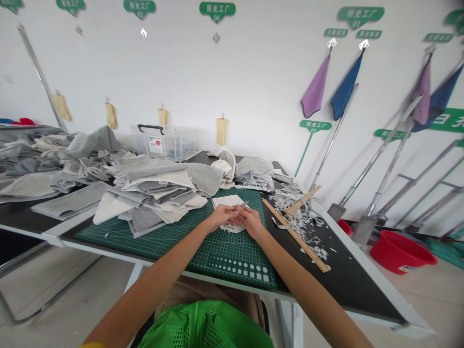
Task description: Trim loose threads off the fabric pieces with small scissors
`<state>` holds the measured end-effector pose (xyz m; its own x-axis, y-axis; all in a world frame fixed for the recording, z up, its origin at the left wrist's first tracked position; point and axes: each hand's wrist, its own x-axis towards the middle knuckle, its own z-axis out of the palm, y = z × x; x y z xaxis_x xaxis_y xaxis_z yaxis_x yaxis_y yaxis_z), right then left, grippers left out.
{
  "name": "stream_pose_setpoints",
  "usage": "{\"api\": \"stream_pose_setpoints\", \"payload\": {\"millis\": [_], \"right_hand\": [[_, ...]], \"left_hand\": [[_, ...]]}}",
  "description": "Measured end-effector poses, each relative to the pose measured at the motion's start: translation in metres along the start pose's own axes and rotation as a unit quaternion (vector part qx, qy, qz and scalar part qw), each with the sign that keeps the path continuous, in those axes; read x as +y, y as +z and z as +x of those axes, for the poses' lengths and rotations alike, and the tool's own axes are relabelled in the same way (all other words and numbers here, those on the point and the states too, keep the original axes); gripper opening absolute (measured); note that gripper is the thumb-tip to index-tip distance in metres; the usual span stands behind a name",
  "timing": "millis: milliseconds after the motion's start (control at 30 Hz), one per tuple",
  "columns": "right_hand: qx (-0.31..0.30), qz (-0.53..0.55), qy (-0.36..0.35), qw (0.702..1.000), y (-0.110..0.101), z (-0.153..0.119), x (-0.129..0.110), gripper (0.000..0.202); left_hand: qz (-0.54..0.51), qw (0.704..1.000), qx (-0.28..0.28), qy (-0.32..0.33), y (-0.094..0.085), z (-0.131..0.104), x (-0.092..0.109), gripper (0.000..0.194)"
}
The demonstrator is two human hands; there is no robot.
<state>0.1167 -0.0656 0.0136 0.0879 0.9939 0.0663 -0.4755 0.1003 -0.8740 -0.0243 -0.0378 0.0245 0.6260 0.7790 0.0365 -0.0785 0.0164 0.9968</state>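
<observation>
Head view: shows black worktop with pale edging, set near white wall, above light floor. Carries green gridded cutting mat, left part under fabric. On wall: row of green signs with Chinese text, yellow gloves on hooks, purple cloth and blue cloth hanging at right. Below those, leaning poles; red tub on floor.

Around: loose heap of gray and white fabric pieces at left, crowding mat and partly hiding clear box behind. Smaller gray stack toward far side. Long wooden strip slanting away from right edge of mat, shorter wooden strip near its far end, both in the way beside gray scraps.

Striped white cloth on mat, straight ahead, partly covered by hands. Left hand and right hand close together over it, fingers bent inward, thin metal tool poking out between. Can't tell which hand grips tool or whether cloth is pinched; too small, overlapped.
</observation>
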Motion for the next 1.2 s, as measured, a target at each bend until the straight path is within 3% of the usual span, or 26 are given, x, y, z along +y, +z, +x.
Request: {"api": "stream_pose_setpoints", "payload": {"millis": [267,467,667,1200], "right_hand": [[0.010,0.001,-0.013,1.000,0.001,0.003,0.005,0.022],[-0.047,-0.009,-0.018,0.999,0.007,-0.007,-0.016,0.026],[-0.054,-0.006,-0.044,0.998,0.011,-0.011,-0.013,0.024],[-0.029,0.007,-0.027,0.999,0.008,-0.005,-0.005,0.026]], "left_hand": [[0.012,0.999,-0.007,0.042,0.000,0.004,-0.006,0.032],[-0.215,0.971,-0.100,-0.016,-0.004,0.002,-0.001,0.018],[-0.263,0.953,-0.144,-0.047,-0.004,0.001,0.003,0.013],[-0.299,0.941,-0.144,-0.070,-0.001,0.002,-0.002,0.016]]}}
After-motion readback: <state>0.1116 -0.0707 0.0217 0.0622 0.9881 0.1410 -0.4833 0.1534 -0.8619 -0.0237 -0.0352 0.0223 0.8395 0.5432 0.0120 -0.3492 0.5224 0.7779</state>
